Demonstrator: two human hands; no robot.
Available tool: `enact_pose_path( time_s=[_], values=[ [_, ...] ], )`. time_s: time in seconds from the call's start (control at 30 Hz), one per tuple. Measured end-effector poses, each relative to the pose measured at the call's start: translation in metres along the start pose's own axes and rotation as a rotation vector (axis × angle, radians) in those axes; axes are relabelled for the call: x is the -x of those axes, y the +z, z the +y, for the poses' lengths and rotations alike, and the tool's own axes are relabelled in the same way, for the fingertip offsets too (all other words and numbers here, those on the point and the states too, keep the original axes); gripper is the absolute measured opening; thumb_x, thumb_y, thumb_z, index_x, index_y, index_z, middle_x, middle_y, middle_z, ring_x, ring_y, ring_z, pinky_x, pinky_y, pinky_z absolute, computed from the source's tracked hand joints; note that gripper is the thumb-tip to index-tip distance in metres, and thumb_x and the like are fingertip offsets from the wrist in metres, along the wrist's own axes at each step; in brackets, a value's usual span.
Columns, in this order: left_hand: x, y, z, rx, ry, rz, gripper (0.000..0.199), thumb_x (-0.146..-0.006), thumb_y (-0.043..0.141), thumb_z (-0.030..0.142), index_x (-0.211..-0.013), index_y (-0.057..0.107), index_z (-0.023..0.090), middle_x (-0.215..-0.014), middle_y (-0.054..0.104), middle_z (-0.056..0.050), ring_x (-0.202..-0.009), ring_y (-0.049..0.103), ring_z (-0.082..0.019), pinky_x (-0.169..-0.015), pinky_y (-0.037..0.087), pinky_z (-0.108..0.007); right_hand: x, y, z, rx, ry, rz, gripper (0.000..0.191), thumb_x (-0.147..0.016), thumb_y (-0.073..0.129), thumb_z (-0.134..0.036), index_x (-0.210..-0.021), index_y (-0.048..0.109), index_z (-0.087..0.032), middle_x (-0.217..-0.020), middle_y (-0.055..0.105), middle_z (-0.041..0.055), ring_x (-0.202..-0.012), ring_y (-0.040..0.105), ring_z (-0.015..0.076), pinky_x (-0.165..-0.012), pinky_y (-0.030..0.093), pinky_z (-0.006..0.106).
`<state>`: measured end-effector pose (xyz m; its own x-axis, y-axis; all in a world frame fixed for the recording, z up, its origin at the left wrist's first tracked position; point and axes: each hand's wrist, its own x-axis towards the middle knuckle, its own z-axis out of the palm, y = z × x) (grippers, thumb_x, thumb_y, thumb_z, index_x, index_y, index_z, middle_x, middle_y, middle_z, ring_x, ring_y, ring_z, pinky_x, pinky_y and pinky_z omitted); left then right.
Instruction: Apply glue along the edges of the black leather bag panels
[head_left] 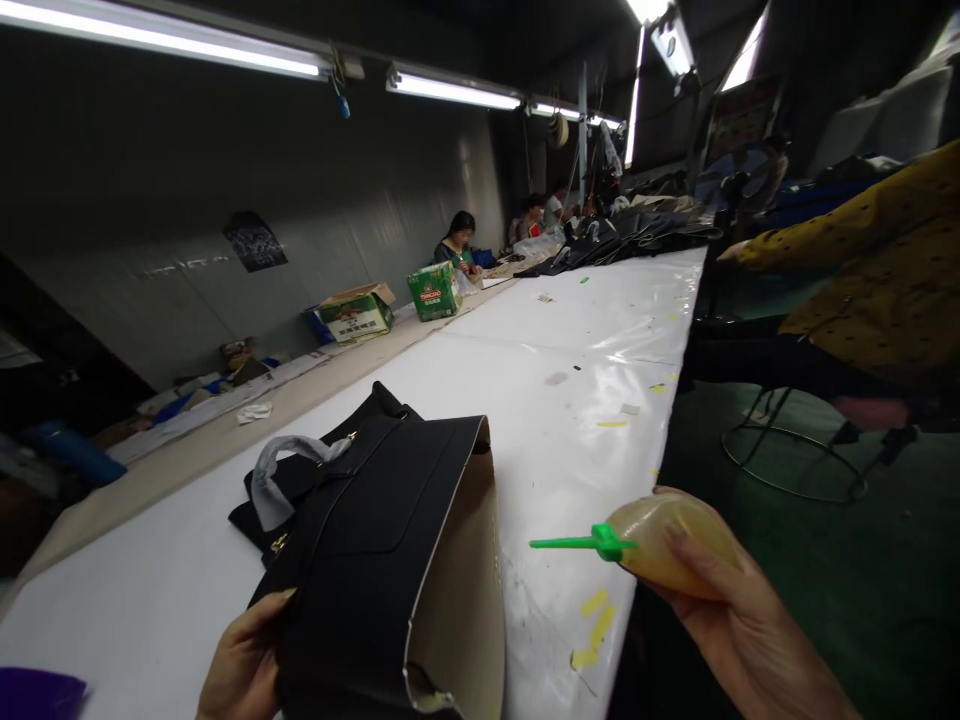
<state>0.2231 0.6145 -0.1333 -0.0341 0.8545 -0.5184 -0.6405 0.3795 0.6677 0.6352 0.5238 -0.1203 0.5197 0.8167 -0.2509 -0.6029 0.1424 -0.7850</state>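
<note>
The bag (pixel 352 560) was black, beige inside; the bottle (pixel 645 525) amber, its nozzle (pixel 606 542) green; the table (pixel 510 360) white, yellow scraps (pixel 601 626) near its right edge; the sleeve (pixel 840 215) dark-dotted mustard.

Left hand (pixel 246 655) grips — black bag (pixel 360 530).

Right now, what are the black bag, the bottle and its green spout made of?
The black bag looks like leather or imitation leather, I can't tell which: smooth and softly dull, with a pale lining. The bottle seems to be thin, shiny plastic, because yellowish stuff seems to show through. Its green spout is probably stiffer plastic: bright, evenly coloured and straight.
</note>
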Motion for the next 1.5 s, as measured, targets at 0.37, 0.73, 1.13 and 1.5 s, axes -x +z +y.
enact_pose_path(
  time_s=[0.37, 0.73, 1.13, 1.5],
  values=[
    [-0.023, -0.030, -0.020, -0.023, -0.202, -0.166, 0.034, -0.080, 0.043, 0.004, -0.078, 0.076, -0.003, -0.076, 0.075, -0.021, -0.076, 0.073, -0.033, -0.079, 0.059, -0.040, -0.012, 0.001, 0.063, 0.485, 0.010, -0.140, 0.061, -0.066, 0.077, -0.055, -0.114, 0.053, -0.028, -0.092, 0.061, -0.0007, -0.084, 0.055, 0.0172, -0.067, 0.048, 0.019],
    [-0.037, -0.045, -0.025, 0.030, -0.262, -0.343, 0.029, -0.077, 0.050, 0.010, -0.085, 0.078, 0.003, -0.086, 0.076, -0.018, -0.096, 0.068, -0.037, -0.096, 0.050, -0.048, -0.023, -0.009, 0.085, 0.854, -0.146, -0.187, 0.052, -0.076, 0.065, -0.059, -0.117, 0.050, -0.030, -0.102, 0.060, -0.0001, -0.092, 0.058, 0.0223, -0.081, 0.045, 0.030],
    [-0.032, -0.031, -0.027, 0.032, -0.222, -0.165, 0.031, -0.074, 0.047, 0.006, -0.072, 0.078, 0.006, -0.072, 0.076, -0.016, -0.089, 0.071, -0.035, -0.094, 0.052, -0.051, -0.015, -0.007, 0.072, 0.983, -0.203, -0.325, 0.046, -0.080, 0.063, -0.053, -0.116, 0.049, -0.028, -0.104, 0.062, 0.0000, -0.092, 0.060, 0.0211, -0.079, 0.047, 0.026],
    [-0.027, -0.018, -0.028, 0.074, -0.200, -0.033, 0.027, -0.069, 0.049, 0.003, -0.066, 0.076, 0.007, -0.066, 0.075, -0.016, -0.090, 0.071, -0.036, -0.091, 0.054, -0.051, -0.004, -0.007, 0.069, 1.003, -0.084, -0.461, 0.047, -0.081, 0.062, -0.055, -0.116, 0.046, -0.028, -0.103, 0.061, 0.0006, -0.093, 0.059, 0.0223, -0.078, 0.047, 0.027]
  ],
)
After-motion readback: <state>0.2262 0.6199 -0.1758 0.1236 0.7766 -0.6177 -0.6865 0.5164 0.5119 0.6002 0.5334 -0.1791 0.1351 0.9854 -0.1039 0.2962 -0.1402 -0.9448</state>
